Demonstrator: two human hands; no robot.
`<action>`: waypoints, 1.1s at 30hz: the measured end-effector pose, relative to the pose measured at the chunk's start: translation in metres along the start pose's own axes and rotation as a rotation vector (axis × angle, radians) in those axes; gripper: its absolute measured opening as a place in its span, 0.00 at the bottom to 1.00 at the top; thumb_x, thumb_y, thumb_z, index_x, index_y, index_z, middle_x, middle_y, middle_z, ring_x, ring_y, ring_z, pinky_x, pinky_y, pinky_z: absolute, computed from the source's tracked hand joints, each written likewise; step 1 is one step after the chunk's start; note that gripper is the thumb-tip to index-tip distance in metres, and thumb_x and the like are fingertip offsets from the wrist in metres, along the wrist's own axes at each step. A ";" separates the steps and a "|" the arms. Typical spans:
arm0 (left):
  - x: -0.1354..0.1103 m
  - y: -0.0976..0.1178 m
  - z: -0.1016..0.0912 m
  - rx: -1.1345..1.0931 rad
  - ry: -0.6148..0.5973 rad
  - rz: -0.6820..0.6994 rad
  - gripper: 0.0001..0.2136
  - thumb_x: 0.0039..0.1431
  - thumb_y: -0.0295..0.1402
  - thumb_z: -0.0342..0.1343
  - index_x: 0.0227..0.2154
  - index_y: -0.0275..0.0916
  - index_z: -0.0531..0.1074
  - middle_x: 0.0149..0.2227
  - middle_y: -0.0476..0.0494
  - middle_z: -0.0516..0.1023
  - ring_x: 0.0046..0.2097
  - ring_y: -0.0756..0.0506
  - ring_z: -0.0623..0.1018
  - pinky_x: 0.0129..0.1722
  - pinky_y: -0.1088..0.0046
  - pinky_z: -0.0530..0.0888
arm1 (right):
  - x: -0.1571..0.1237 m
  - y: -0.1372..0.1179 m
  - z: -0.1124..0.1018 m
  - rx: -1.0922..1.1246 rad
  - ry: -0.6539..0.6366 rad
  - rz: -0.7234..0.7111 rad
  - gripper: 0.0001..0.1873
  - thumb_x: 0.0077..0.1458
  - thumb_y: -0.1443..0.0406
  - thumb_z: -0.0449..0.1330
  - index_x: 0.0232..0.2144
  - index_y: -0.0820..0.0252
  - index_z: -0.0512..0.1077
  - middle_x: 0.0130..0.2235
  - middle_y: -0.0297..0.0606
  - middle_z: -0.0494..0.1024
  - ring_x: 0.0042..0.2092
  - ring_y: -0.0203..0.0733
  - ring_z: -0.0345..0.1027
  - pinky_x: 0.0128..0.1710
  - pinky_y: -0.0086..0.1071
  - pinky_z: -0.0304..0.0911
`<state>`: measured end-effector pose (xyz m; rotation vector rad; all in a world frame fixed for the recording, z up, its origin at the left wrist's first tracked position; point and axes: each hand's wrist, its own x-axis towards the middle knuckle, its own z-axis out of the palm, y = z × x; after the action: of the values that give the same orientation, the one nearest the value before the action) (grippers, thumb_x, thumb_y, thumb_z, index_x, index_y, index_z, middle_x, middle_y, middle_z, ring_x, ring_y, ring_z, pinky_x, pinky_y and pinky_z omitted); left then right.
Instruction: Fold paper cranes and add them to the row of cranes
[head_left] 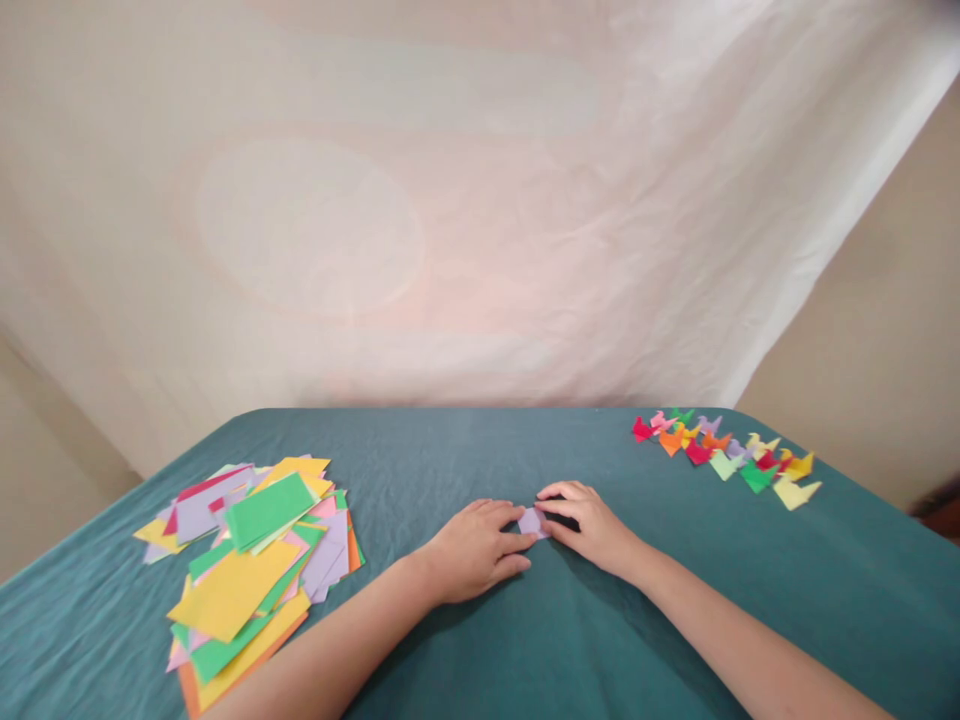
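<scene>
A small folded piece of light purple paper (532, 522) lies on the table between my two hands. My left hand (484, 550) rests at its left side, fingertips holding the paper against the cloth, with the thumb set apart below. At the right edge, my right hand (589, 522) grips the paper between thumb and fingers, the fingers curved above. Fingertips cover parts of the paper's edges, so its full folded shape is hidden.
A loose pile of coloured paper sheets (232, 590) lies on the left, beside my left forearm. Several small folded paper birds (726, 463) stand in rows at the back right. Dark green cloth (465, 450) covers the table; a pale curtain (487, 200) hangs behind.
</scene>
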<state>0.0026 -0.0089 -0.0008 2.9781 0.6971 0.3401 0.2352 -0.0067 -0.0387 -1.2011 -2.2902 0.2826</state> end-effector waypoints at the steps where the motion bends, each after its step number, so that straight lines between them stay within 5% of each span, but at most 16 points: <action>1: 0.000 0.000 -0.001 -0.006 -0.005 0.004 0.14 0.62 0.38 0.47 0.48 0.44 0.69 0.54 0.42 0.66 0.54 0.41 0.67 0.54 0.61 0.62 | 0.001 0.001 0.000 0.016 -0.009 0.011 0.14 0.55 0.62 0.57 0.45 0.49 0.72 0.46 0.36 0.72 0.47 0.43 0.64 0.47 0.39 0.58; 14: 0.005 0.004 0.011 -0.039 0.056 -0.132 0.14 0.62 0.35 0.46 0.49 0.41 0.67 0.49 0.43 0.69 0.50 0.43 0.69 0.51 0.63 0.65 | 0.002 0.004 -0.002 0.169 -0.022 0.094 0.15 0.50 0.60 0.62 0.42 0.53 0.71 0.46 0.39 0.71 0.48 0.46 0.63 0.49 0.41 0.56; 33: 0.005 -0.001 0.015 -0.067 0.066 -0.119 0.15 0.58 0.26 0.47 0.48 0.42 0.68 0.49 0.43 0.69 0.50 0.43 0.69 0.51 0.63 0.65 | 0.002 0.000 -0.004 0.130 -0.036 0.132 0.17 0.47 0.61 0.63 0.41 0.56 0.67 0.48 0.41 0.67 0.50 0.46 0.60 0.50 0.42 0.55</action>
<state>0.0098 -0.0056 -0.0141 2.8586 0.8477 0.4463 0.2366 -0.0051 -0.0346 -1.2908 -2.1887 0.4977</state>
